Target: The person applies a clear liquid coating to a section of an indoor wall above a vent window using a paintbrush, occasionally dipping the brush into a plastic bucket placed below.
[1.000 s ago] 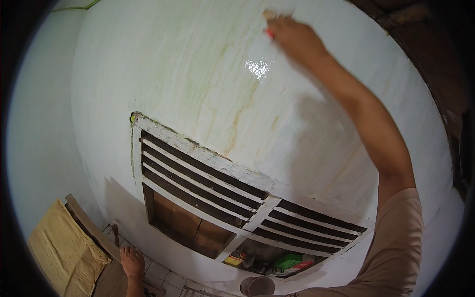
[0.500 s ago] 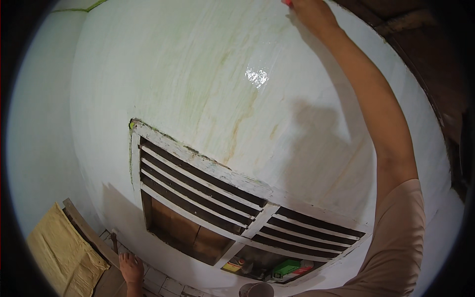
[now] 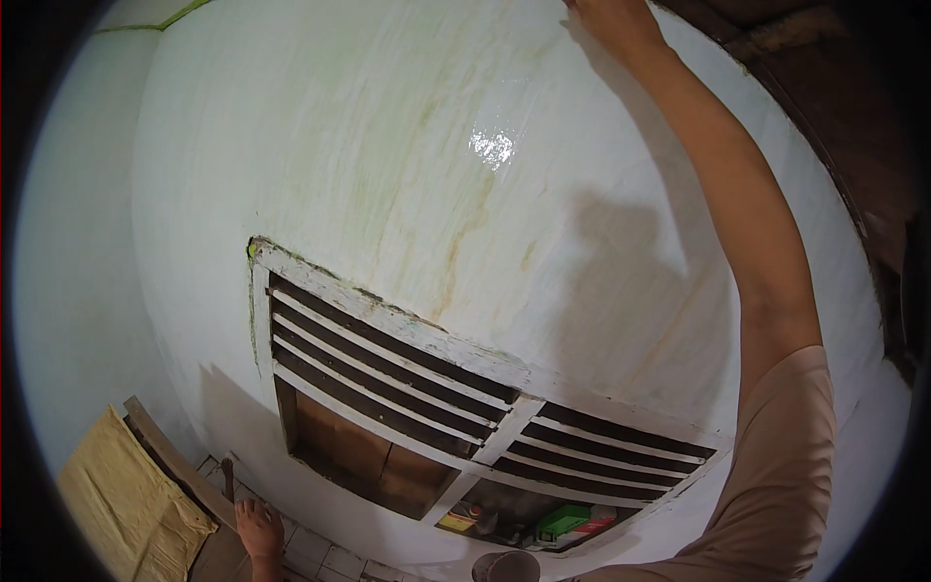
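My right arm stretches up across a pale, streaked wall (image 3: 407,175). My right hand (image 3: 616,29) is at the top edge of the picture, close to the wall, with its fingers partly cut off; what it holds is out of sight. A wet, shiny patch (image 3: 493,145) glints on the wall left of that arm. Low on the left is my left hand (image 3: 260,532), its fingers bent and close together beside a brown wooden edge (image 3: 215,553). Whatever lies under those fingers is hidden.
Below the streaks is a white window frame (image 3: 514,432) with dark slatted openings. Behind its lower right opening stand a green box (image 3: 562,524) and other goods. A yellowish cloth (image 3: 126,504) covers furniture at lower left. A greyish round container (image 3: 505,566) shows at the bottom edge.
The view has shifted slightly. My right hand has slipped a little further past the top edge, and the red bit seen at its fingers no longer shows. My left hand stays put.
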